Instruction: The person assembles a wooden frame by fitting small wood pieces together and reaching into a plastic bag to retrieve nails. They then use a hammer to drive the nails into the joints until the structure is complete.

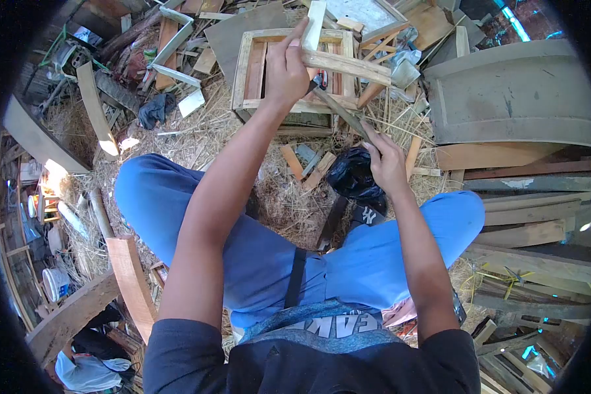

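My left hand (286,71) grips a wooden strip (348,67) near its left end, with the index finger stretched up. A paler upright strip (314,25) meets it there at about a right angle. My right hand (388,161) is wrapped round the handle of a hammer (343,113). The handle slants up to the left, and its dark head lies just below the wooden strip, partly hidden. Under both is a low wooden crate-like frame (246,69) with slats across its top. A black plastic bag (356,175) lies beside my right hand.
Wood offcuts (292,161) and shavings cover the ground between my legs. A large curved panel (519,95) stands at the right above stacked boards (538,213). At the left are a long plank (130,282), a curved board (96,108) and a white bucket (56,284).
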Tool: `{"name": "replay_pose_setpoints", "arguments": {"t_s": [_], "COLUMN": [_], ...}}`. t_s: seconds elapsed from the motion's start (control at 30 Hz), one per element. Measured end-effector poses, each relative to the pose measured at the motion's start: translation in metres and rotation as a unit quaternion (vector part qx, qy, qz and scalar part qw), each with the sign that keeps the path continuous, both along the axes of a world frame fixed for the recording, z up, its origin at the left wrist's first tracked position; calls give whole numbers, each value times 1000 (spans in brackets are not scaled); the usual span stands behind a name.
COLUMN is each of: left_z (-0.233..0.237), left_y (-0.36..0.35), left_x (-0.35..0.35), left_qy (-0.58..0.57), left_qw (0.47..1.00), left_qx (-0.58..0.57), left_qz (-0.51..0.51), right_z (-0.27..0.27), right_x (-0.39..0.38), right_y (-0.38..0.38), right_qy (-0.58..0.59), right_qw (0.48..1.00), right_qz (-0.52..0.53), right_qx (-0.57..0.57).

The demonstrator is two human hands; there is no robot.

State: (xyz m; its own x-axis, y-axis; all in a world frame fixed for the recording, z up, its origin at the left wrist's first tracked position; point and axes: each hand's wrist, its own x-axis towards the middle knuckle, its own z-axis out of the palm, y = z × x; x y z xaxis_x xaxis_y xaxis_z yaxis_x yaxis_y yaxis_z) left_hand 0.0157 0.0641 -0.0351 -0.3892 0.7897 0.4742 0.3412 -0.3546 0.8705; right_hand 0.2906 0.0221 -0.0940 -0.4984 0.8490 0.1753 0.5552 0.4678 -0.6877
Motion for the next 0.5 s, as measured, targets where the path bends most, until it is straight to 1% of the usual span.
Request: {"name": "replay_pose_setpoints", "arguments": {"t_s": [0.03, 0.07, 0.13, 0.27, 0.33, 0.37, 0.4, 0.43, 0.5], "left_z": [1, 2, 1, 3, 7, 6, 3, 0, -3], "left_y": [-1, -1, 1, 2, -2, -1, 1, 3, 1], "left_x": [-1, -1, 2, 2, 0, -2, -4, -6, -6], "left_qy": [22, 21, 2, -11, -9, -8, 39, 85, 89], "left_qw": [999, 999, 1000, 1000, 999, 999, 999, 996, 996], "left_qx": [-31, -29, 15, 27, -32, -30, -15, 1, 2], "left_qz": [4, 6, 11, -1, -22, -22, -4, 15, 15], "right_z": [1, 1, 3, -2, -1, 1, 5, 10, 20], "right_x": [-2, -3, -7, -13, -15, -14, -14, -13, -11], "right_y": [0, -1, -5, -13, -14, -17, -20, -24, -32], "right_qy": [1, 17, 30, 69, 93, 101, 109, 109, 101], "right_qw": [1000, 1000, 999, 997, 995, 993, 990, 990, 987], "right_qz": [0, 6, 10, -16, -19, -17, -15, -15, -12], "right_qx": [3, 4, 6, -16, -25, -55, -86, -83, -127]}}
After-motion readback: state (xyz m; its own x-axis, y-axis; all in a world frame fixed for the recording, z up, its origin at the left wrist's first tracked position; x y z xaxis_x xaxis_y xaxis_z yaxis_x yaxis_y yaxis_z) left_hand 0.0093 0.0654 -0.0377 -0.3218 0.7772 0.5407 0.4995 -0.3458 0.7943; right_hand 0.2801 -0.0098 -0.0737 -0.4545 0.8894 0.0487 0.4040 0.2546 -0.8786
